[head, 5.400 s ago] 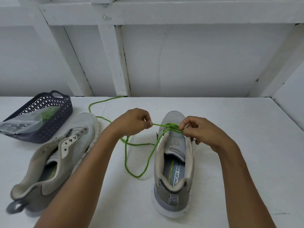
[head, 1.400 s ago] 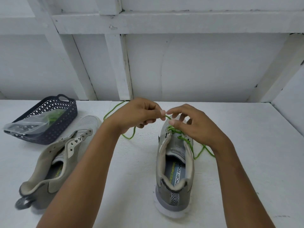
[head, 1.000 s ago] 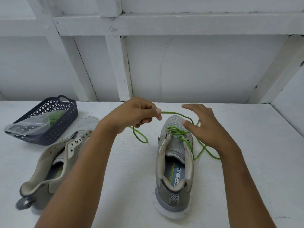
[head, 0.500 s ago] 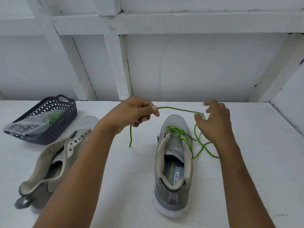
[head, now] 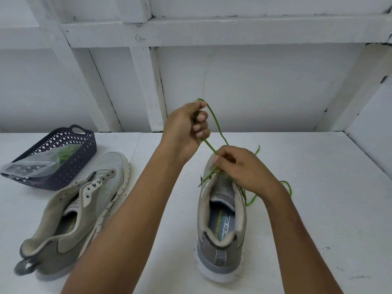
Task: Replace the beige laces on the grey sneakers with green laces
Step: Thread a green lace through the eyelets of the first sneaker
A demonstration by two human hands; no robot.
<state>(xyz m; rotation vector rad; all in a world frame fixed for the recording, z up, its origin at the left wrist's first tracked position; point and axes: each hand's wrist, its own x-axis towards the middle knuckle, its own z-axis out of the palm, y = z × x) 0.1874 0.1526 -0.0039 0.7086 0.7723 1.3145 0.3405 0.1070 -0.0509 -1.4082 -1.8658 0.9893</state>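
Green lace (head: 214, 122) looped between both hands, left (head: 186, 128) raised, right (head: 239, 168) pinching over sneaker (head: 220, 219).

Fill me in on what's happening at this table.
A person is lacing a grey sneaker with a green lace. The left hand holds a stretch of the lace raised above the shoe, while the right hand pinches it at the eyelets. The other sneaker lies unlaced to the left, beside a dark basket holding a clear bag.

Green lace (head: 214, 122) between both hands.
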